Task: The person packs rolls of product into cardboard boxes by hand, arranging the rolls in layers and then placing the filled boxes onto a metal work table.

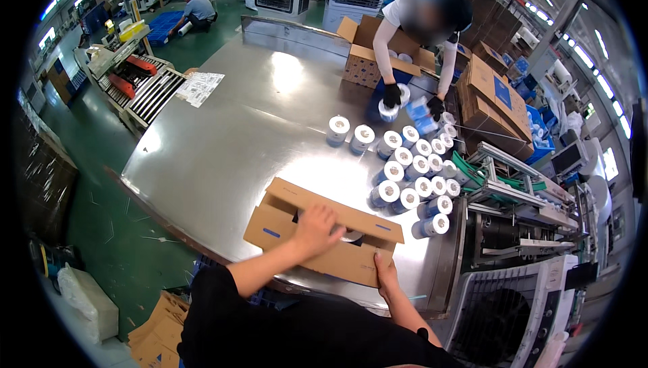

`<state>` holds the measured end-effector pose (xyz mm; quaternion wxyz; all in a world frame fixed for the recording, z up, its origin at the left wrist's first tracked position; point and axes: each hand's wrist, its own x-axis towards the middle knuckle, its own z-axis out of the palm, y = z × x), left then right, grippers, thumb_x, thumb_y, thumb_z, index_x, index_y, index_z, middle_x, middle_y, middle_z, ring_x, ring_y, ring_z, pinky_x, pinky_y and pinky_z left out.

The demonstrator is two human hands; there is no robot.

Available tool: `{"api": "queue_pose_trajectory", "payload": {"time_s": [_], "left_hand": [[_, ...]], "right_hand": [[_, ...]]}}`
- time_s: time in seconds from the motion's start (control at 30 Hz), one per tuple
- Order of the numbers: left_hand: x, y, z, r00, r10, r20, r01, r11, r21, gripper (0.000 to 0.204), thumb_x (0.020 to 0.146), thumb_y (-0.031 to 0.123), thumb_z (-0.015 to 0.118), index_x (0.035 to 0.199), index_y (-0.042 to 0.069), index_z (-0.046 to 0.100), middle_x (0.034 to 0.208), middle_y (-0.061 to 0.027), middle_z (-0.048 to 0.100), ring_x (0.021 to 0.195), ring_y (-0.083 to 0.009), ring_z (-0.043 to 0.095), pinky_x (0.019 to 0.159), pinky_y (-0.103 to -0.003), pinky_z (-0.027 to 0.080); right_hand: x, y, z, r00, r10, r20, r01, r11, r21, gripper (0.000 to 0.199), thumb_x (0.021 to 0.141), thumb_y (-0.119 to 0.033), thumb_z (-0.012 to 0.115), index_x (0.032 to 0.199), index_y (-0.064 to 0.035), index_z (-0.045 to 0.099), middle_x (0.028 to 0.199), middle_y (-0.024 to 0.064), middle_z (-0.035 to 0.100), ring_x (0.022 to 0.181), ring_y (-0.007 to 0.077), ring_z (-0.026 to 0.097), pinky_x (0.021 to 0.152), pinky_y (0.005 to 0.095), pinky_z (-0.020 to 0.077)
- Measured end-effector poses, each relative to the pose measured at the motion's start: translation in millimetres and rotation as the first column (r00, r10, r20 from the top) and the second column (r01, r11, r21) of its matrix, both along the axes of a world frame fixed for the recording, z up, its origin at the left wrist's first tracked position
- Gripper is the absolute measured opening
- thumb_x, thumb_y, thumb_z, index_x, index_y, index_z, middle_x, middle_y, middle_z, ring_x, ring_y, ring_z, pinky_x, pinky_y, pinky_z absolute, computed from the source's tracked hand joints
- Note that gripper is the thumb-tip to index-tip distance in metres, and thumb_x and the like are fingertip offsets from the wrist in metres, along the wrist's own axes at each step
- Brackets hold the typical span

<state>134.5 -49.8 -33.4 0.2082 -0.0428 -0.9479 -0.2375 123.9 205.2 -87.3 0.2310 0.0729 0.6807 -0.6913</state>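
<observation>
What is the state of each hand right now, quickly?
Left hand: over the opening of the cardboard carton; grip cannot be told.
Right hand: holding the carton's near right corner.

The person wears a black top (290,331), matte and plain, its cloth so dark that seams and folds hardly show. The left sleeve (211,304) is loose and ends near the elbow in a fairly straight edge, leaving the left forearm (264,267) bare down to the left hand (314,231), whose outline is a little blurred. The right forearm (407,310) is bare as well, as is the right hand (386,275). By that forearm shows a rounded black patch (423,333), too small to tell whether it belongs to the clothing
</observation>
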Motion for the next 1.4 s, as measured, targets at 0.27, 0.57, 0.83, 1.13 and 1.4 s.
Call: {"api": "queue_pose_trajectory", "payload": {"time_s": [0.27,0.57,0.83,1.13,1.4], "left_hand": [[57.9,5.2,-4.3,0.9,0.027,0.434,0.014,0.996,-0.092,0.099,0.068,0.05,0.065,0.139,-0.004,0.022,0.147,-0.0184,0.02,0.139,-0.03,0.008,0.11,-0.054,0.002],[13.1,-216.5,-3.0,0.909,0.336,0.247,-0.248,0.912,-0.328,0.094,0.068,0.041,0.065,0.143,0.006,0.02,0.149,-0.0118,0.018,0.14,-0.0247,0.011,0.112,-0.049,0.002],[192.6,-163.7,-107.2,0.471,0.873,0.127,-0.86,0.486,-0.154,0.07,0.072,0.003,0.052,0.137,-0.001,0.027,0.145,-0.0131,0.024,0.138,-0.029,0.013,0.112,-0.047,0.01],[526.7,159.2,-206.8,-0.173,0.664,0.727,-0.842,0.284,-0.459,0.068,0.07,0.006,0.062,0.133,0.008,0.038,0.138,-0.0165,0.032,0.131,-0.0351,0.026,0.109,-0.048,0.016],[554.4,203.7,-190.9,-0.017,0.638,0.77,-0.774,0.479,-0.414,0.078,0.07,0.02,0.069,0.139,0.022,0.034,0.146,-0.0112,0.024,0.136,-0.0331,0.019,0.107,-0.054,0.017]], "right_hand": [[9.7,-75.6,27.7,0.883,0.401,0.244,-0.347,0.908,-0.237,0.067,0.089,-0.05,0.048,0.137,-0.0077,0.03,0.138,0.0155,0.036,0.123,0.0297,0.042,0.091,0.0476,0.0437],[55.8,-16.5,-1.5,0.859,0.348,0.375,-0.393,0.918,0.05,0.042,0.088,-0.028,0.058,0.115,0.0038,0.053,0.108,0.0156,0.062,0.096,0.0246,0.062,0.083,0.0339,0.0497],[56.7,29.9,-59.6,0.882,0.412,0.228,-0.461,0.855,0.24,0.032,0.086,-0.029,0.061,0.104,-0.0016,0.064,0.085,0.0037,0.065,0.073,0.0107,0.057,0.065,0.0266,0.0456],[118.9,83.6,-82.9,0.513,0.834,0.203,-0.825,0.414,0.384,0.03,0.086,-0.024,0.063,0.1,0.0033,0.063,0.085,0.0081,0.067,0.08,0.0119,0.062,0.071,0.0244,0.0472],[172.8,124.0,-120.6,-0.007,0.999,0.053,-0.795,-0.038,0.606,0.034,0.08,-0.027,0.065,0.099,0.0001,0.06,0.086,0.0182,0.064,0.083,0.0325,0.063,0.071,0.0383,0.0485]]}}
